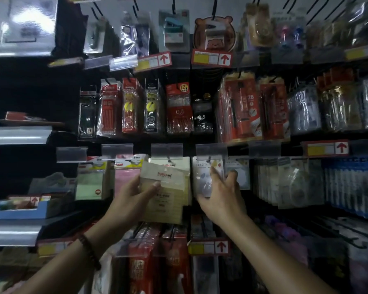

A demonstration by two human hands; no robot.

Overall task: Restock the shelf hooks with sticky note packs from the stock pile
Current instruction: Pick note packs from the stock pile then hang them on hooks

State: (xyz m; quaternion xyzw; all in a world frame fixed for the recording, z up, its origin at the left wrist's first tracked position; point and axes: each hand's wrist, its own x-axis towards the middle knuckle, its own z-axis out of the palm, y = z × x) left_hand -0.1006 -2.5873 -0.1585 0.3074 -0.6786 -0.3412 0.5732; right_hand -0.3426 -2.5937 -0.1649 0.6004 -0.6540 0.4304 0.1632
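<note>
While both forearms angle up from 6 o'clock, left hand (136,194) grips a beige sticky note pack (168,200), thumb across its front. Pack is tilted, at frame centre, in front of hanging yellow packs (187,187). Right hand (219,194), at 3 o'clock of it, pinches a hanging white pack (203,181), fingers curled round its edge.

The sticky note pack (168,198) in the left fingers (154,185) looked like matt pale paper under thin clear plastic wrap, with a dull card header. The hanging pack (202,177) in the right fingers (232,177) was way glossier, crinkly film. Just above the fingers, the label strips (167,150) were smooth clear plastic. Way higher up, the hooks (214,6) looked like black metal wire.
</note>
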